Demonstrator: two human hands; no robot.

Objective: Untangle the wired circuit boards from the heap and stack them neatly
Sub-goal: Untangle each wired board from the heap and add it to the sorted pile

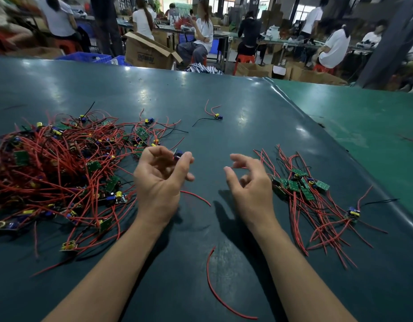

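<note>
1. Holding one small circuit board [178,154] up off the desk [247,117], the left hand [160,175] pinches it between thumb and fingertips, palm turned up, seemingly so its red wire can hang free of the tangle
2. The right hand [249,180] hovers just beside it with fingers loosely curled; a thin red wire [239,168] runs at its fingertips, but whether they actually pinch it I cannot tell
3. The heap [59,173] lies to the left, a dense knot of red leads and green boards, too many and too overlapped to count
4. To the right sits the sorted pile [303,185], roughly six or seven boards laid close together with wires trailing toward the person, plus one board [352,213] lying a little apart
5. One stray board [217,116] rests alone farther back, and two loose red wires lie near the forearms
6. Behind the desk, several seated workers and an open cardboard box [147,52] are visible
</note>
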